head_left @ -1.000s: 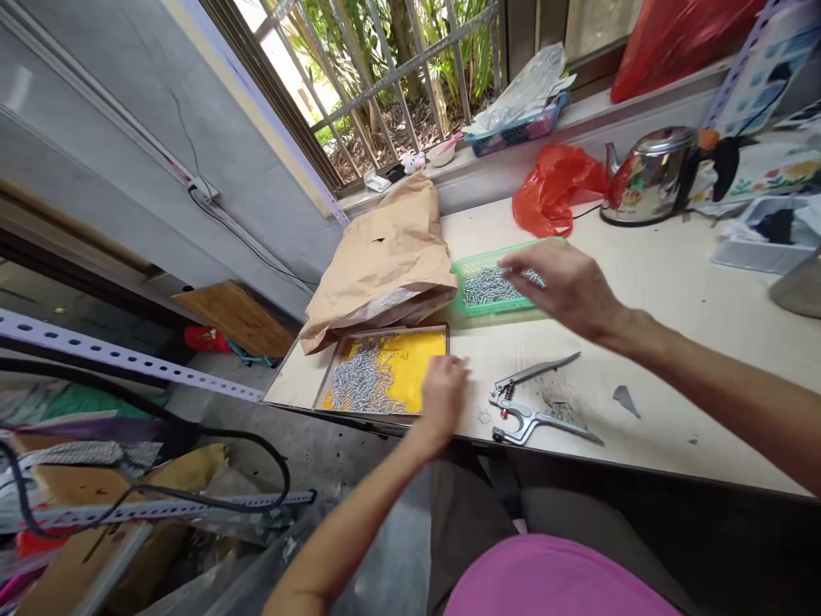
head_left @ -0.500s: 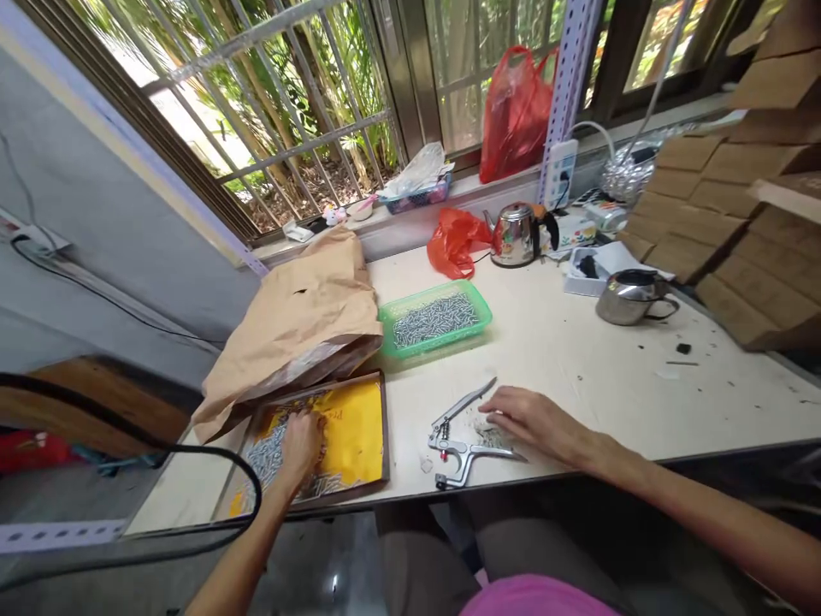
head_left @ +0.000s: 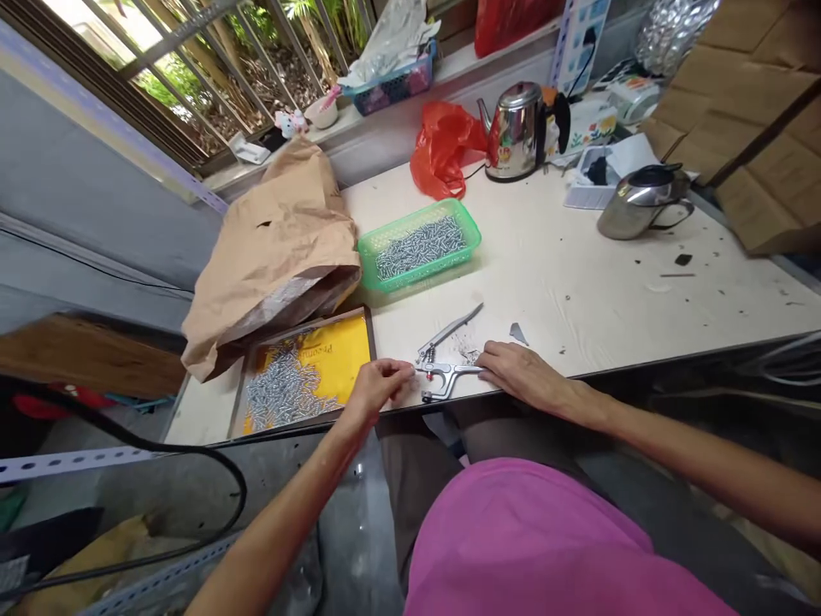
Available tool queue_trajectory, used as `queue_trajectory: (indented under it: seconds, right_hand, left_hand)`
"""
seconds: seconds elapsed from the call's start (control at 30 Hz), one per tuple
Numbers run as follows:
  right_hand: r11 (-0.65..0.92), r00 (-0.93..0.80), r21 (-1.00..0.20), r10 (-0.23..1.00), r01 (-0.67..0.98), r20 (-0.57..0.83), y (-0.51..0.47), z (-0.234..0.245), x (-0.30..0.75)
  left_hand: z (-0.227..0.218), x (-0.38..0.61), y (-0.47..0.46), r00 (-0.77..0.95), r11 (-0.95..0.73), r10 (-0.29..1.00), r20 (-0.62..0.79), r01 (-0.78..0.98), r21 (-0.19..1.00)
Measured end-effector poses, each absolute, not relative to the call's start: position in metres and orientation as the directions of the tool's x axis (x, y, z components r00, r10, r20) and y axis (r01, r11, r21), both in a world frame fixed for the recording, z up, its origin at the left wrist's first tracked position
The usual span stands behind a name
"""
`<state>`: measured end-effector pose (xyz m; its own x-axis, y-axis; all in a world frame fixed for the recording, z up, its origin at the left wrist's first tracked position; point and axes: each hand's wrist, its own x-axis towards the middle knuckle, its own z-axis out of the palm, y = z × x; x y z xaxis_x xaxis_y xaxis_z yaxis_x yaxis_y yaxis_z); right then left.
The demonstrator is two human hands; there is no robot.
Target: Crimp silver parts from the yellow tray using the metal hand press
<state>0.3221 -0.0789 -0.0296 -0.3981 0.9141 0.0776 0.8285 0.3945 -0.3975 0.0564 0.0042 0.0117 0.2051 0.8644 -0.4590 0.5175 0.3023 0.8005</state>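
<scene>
My left hand [head_left: 378,387] is pinched shut near the table's front edge, its fingertips holding a small screw at the head of the metal pliers tool [head_left: 445,355]. My right hand [head_left: 522,376] rests on the lower handle of that tool, fingers curled over it. To the left lies a yellow-lined tray [head_left: 350,342] with a heap of small silver screws [head_left: 282,389]. Further back stands a green basket [head_left: 420,248] filled with more screws.
A brown paper bag [head_left: 275,248] lies behind the tray. At the back are a red plastic bag [head_left: 442,158], a steel kettle [head_left: 516,128] and a steel mug [head_left: 641,201]. Cardboard boxes [head_left: 744,111] stand at the right. A black cable [head_left: 192,453] loops at lower left.
My left hand has left the yellow tray and come right to the tool's head. My right hand stays on the tool's handle. The camera has tilted down.
</scene>
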Motion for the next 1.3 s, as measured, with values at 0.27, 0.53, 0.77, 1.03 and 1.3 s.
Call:
queue_trajectory:
  seconds: [0.27,0.53,0.77,1.03,1.3]
  right_hand:
    - [0.329,-0.346,-0.374,0.938,0.867,0.023,-0.081,-0.017,0.318]
    - [0.333,-0.355,-0.369,0.935,0.868,0.007,-0.081,-0.018,0.319]
    - [0.358,-0.371,-0.365,0.928,0.860,0.035,-0.074,-0.013,0.328]
    - [0.460,-0.492,-0.262,0.868,0.849,-0.069,-0.021,-0.005,0.341]
    - [0.444,-0.467,-0.190,0.879,0.875,-0.098,-0.024,0.003,0.333]
  left_hand:
    - [-0.005,0.074,-0.001,0.291,0.468,0.701,-0.651,0.502,0.727]
    - [0.002,0.079,-0.004,0.232,0.418,0.695,-0.681,0.641,0.644]
    - [0.006,0.081,-0.003,0.260,0.358,0.664,-0.701,0.713,0.603]
    - [0.005,0.081,-0.008,0.192,0.373,0.708,-0.680,0.715,0.591]
    - [0.002,0.078,-0.012,0.182,0.362,0.713,-0.677,0.731,0.578]
